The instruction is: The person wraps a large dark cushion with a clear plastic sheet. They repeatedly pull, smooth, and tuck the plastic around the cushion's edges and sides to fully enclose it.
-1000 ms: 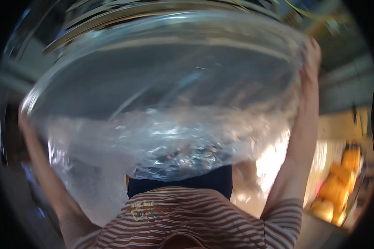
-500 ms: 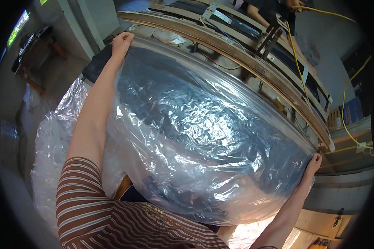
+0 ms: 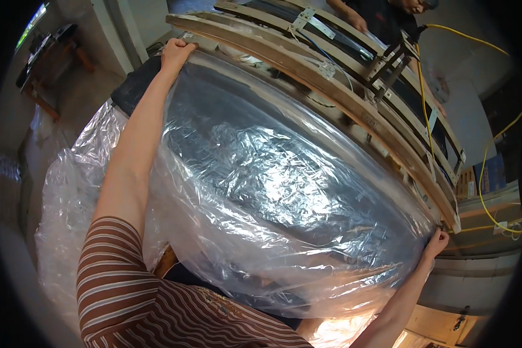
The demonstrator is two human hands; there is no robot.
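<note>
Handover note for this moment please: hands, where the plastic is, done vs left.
Left hand: gripping the far left corner of the clear plastic sheet.
Right hand: pinching the sheet's right corner beside the wooden slat frame.
Sheet: stretched between both hands over a dark flat panel, more crumpled plastic hanging lower left.
Done: top edge spread.
Left: lower part looks bunched and loose.
Another person stands beyond the frame.

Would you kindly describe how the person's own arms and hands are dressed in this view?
Both forearms are bare, and so are the left hand and the right hand: no gloves, watch or rings can be seen. A short sleeve, brown with thin white stripes, covers the left upper arm.
</note>
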